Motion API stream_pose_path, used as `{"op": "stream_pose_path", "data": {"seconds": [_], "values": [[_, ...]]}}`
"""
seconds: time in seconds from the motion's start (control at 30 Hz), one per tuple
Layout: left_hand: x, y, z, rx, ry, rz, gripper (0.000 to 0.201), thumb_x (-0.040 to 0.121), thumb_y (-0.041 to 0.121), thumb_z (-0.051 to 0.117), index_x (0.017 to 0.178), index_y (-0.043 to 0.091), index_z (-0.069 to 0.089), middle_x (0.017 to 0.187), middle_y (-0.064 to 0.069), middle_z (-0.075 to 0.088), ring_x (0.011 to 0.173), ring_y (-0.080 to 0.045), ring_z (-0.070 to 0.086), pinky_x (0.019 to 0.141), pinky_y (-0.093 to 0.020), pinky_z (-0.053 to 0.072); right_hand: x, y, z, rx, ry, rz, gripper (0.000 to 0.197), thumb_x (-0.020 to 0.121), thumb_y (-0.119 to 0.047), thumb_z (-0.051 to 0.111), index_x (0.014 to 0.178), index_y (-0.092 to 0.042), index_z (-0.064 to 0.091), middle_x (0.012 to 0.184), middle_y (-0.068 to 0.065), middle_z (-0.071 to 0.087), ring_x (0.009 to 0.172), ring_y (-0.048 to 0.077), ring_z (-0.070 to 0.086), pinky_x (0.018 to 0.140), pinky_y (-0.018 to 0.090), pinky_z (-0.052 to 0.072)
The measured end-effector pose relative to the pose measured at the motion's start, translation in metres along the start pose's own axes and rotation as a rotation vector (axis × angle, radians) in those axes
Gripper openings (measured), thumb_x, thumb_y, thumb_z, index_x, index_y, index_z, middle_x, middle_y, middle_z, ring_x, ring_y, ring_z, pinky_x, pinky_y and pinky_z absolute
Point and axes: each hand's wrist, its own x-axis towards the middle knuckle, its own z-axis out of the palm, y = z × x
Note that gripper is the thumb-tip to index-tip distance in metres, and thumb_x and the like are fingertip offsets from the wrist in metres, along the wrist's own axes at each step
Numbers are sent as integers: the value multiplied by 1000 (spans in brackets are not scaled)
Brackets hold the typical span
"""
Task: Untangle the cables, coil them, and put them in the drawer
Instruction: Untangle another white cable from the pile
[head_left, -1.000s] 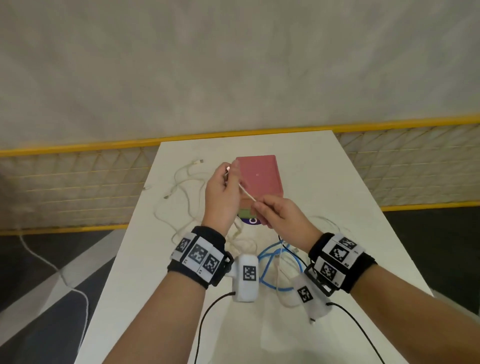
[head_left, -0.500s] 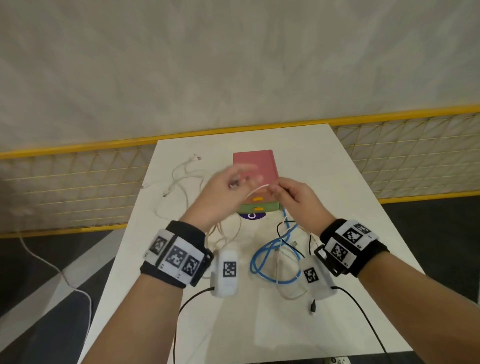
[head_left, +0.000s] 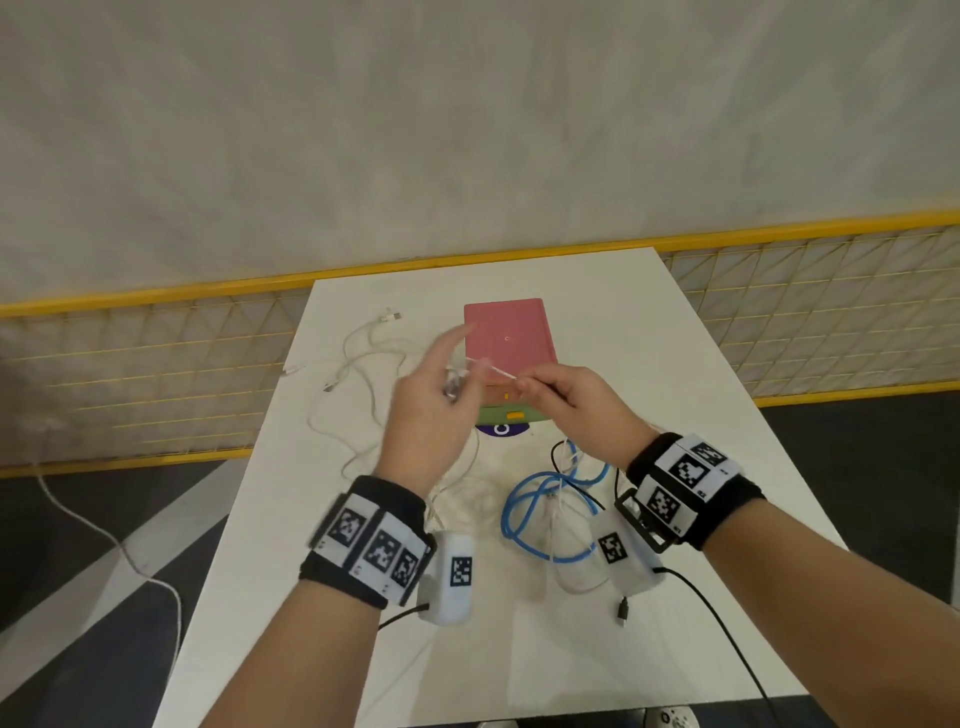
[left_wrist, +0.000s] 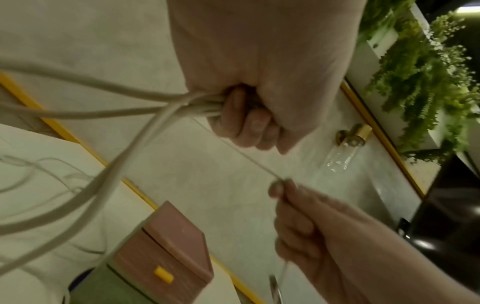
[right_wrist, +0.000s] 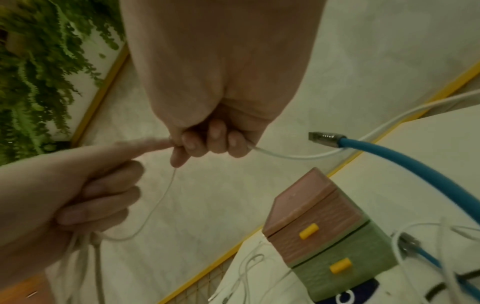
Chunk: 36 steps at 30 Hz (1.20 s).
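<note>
Left wrist view shows the left hand (left_wrist: 249, 115) clenched round bundled loops of white cable (left_wrist: 145, 107) (thin, pale); the right hand (left_wrist: 293, 207) pinches its taut strand mid-frame. Only the head view reveals the blue cable (head_left: 524, 499) lying lower centre, below the drawer box (head_left: 509, 348).

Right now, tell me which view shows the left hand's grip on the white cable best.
The left wrist view: the left hand visibly curls round bunched loops of white cable. The right wrist view shows the fist from outside; the head view is motion-blurred.
</note>
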Motion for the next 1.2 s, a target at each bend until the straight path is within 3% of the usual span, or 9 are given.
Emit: {"op": "stream_pose_path", "data": {"seconds": [0.1,0.17,0.33,0.43,0.57,0.7,0.87,1.03,1.2], "values": [[-3,-1,14,94,-188,-8,30,96,46,53,102,20,67,75,-1,66,55,0,51,54,-11,39,2,-13,1,59,-9,-41,27,98,-6,44,85,-20,63,62,-28,59,61,-8,53,61,8,38],[-1,-1,11,62,-184,-22,37,94,48,54,86,14,65,69,-4,62,53,-2,47,53,-13,36,0,-14,-1,56,-23,-52,28,99,-10,45,83,-28,61,62,-20,58,60,-3,50,61,10,37],[21,-12,-28,-78,233,-90,40,97,43,52,65,19,46,59,3,42,56,-15,38,59,-31,34,-16,9,-10,14,-59,45,25,99,-16,44,92,-8,67,64,-3,43,57,3,38,59,12,35],[23,-14,-36,-86,289,-75,30,97,42,53,79,19,53,65,5,45,57,-13,39,61,-29,37,-20,14,-8,-6,-64,71,26,99,-18,44,89,-12,66,63,-3,42,57,6,37,59,17,35],[3,5,-11,-112,61,40,30,91,38,64,119,37,54,71,16,49,52,-1,44,53,-16,41,-14,1,2,3,-50,21,27,99,-16,46,80,-22,65,63,-2,45,56,6,38,58,17,35],[-14,3,12,93,-239,135,20,95,44,56,103,27,60,60,7,59,48,-5,50,52,-26,40,-12,-9,7,-2,-47,-43,37,96,-4,46,73,-31,54,63,-8,50,58,3,46,61,17,39],[-1,-5,1,215,-32,160,36,94,42,58,75,14,45,55,2,48,48,-11,40,51,-30,37,-23,1,5,-58,-119,-19,21,98,-16,46,87,-18,64,65,-7,47,60,4,43,62,14,36],[19,-18,-36,237,293,45,31,95,38,59,85,10,53,58,3,49,53,-20,45,51,-30,35,-36,25,-7,-91,-78,93,23,100,-19,43,88,-21,63,67,2,45,63,26,40,61,36,38],[-4,-8,-5,144,-232,-10,25,92,47,57,111,32,63,74,5,66,48,1,52,54,-21,42,-27,5,-2,-14,-19,19,22,99,-15,45,101,-11,66,60,-15,48,55,4,41,59,20,36]]}}
